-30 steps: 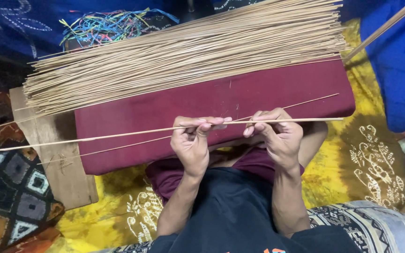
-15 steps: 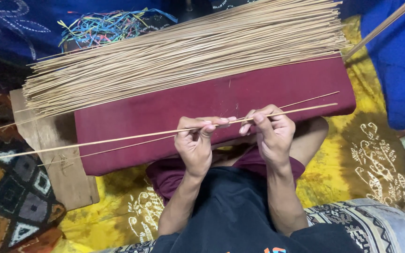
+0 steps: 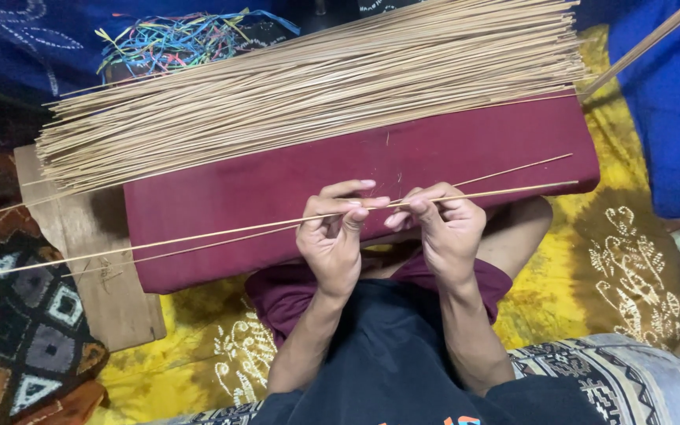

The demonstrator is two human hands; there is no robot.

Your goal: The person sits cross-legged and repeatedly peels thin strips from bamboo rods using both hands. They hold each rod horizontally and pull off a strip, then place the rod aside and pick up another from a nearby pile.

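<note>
My left hand (image 3: 332,236) and my right hand (image 3: 446,228) pinch one long thin tan stick (image 3: 198,234) side by side near its middle. The stick runs from the far left to the right across a maroon cloth-covered board (image 3: 238,197) on my lap. A second thin stick (image 3: 513,169) lies just behind it on the cloth. A large bundle of the same tan sticks (image 3: 316,86) rests along the board's far edge.
A wooden plank (image 3: 96,275) sticks out under the board at the left. Several coloured strips (image 3: 175,35) lie in a heap behind the bundle. Yellow patterned cloth (image 3: 623,252) covers the floor, with blue fabric (image 3: 670,118) at right and a patterned mat (image 3: 17,330) at left.
Both hands have shifted a little to the right along the stick, and the stick's right end has tilted up slightly. The bundle has stayed where it was.
</note>
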